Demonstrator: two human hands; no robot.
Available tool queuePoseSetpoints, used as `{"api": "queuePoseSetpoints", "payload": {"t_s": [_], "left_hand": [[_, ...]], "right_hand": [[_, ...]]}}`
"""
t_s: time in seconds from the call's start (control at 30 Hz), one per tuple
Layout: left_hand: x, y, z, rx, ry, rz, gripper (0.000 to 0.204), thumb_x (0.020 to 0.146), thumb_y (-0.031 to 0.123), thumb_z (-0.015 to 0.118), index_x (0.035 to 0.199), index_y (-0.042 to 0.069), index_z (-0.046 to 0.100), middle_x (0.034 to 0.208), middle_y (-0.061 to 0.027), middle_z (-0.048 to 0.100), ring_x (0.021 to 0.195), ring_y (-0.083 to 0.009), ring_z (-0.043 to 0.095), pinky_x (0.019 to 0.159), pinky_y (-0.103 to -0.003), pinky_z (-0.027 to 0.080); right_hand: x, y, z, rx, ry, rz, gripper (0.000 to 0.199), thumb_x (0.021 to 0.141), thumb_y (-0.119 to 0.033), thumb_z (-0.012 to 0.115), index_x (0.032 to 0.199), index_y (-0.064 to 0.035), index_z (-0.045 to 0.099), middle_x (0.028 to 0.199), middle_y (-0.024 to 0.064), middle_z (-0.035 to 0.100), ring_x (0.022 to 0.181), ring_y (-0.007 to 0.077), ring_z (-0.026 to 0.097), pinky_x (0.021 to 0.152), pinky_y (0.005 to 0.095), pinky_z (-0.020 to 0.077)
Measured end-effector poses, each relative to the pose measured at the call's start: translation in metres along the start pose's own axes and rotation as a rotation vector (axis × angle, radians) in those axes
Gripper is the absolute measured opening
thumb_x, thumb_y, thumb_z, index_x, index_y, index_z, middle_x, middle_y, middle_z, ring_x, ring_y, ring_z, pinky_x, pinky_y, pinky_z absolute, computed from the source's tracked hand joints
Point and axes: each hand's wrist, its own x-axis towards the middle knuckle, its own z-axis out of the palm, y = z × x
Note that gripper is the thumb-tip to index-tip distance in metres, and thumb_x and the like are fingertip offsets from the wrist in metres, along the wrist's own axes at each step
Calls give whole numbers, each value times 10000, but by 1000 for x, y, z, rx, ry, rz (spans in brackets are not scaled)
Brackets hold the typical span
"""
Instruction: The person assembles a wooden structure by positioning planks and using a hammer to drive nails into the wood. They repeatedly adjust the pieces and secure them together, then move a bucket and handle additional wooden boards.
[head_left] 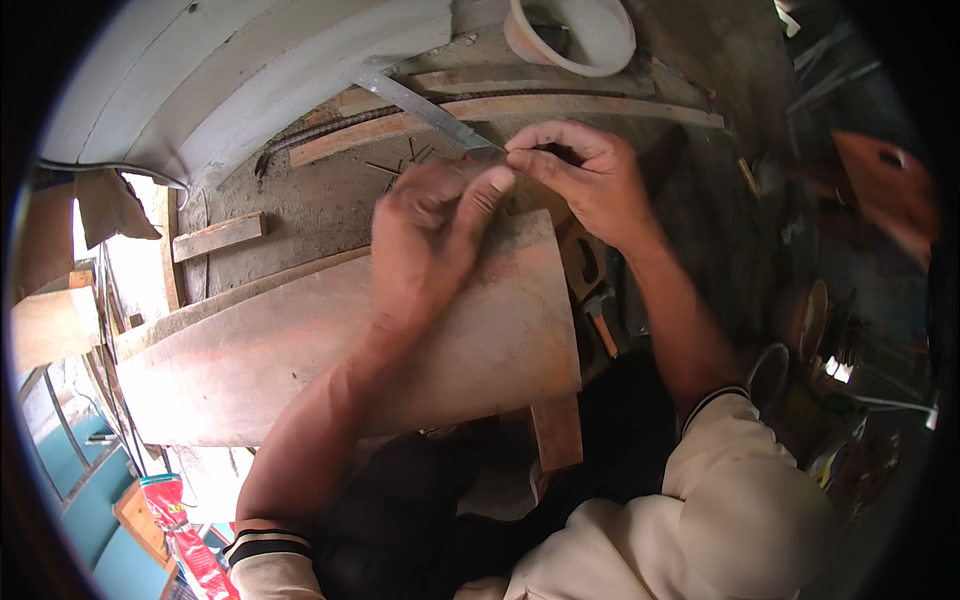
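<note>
Above a pale, worn board (350, 345), my two hands meet with their fingertips nearly touching. My left hand (425, 215) is closed, its thumb pressed toward the curled fingers. Thumb and forefinger of my right hand (595, 175) pinch together at something too small to name. A long grey metal strip (425, 108) slants from upper left to the fingertips, where a bit of red shows beside the left fingers. What lies inside the left hand is hidden, and I cannot tell whether it grips the strip.
Long wooden battens (590, 108) and a dark ribbed rod lie on the rough floor beyond. At the top stands a whitish bucket (590, 35). A short wood piece (220, 237) and grey panels (270, 70) are at the left; a hammer-like tool (603, 325) lies right of the board.
</note>
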Motion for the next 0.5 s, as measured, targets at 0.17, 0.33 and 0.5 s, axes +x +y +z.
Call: {"api": "queuePoseSetpoints", "payload": {"t_s": [0.17,0.33,0.5], "left_hand": [[-3,3,2,-150,53,-87,189,992,209,813,1023,23,832,877,-36,768,820,-67,638,764,-242,506],[-6,3,-2,-108,-73,-94,238,1043,247,755,974,25,806,831,-19,755,820,-54,621,776,-246,505],[-8,4,3,113,-119,-1,317,1103,339,644,1021,44,724,873,-91,793,803,-199,724,767,-349,543]], "right_hand": [[-19,-15,9,-200,-22,-95,158,980,-96,804,1111,-9,785,1022,24,773,961,78,699,852,240,560],[-60,18,-30,-147,-3,-125,177,1031,-166,748,1137,-26,775,1033,27,764,955,91,706,822,247,559],[-225,107,-119,-438,4,556,213,1091,-267,648,1078,-62,703,1066,38,719,1021,159,671,956,368,531]]}}
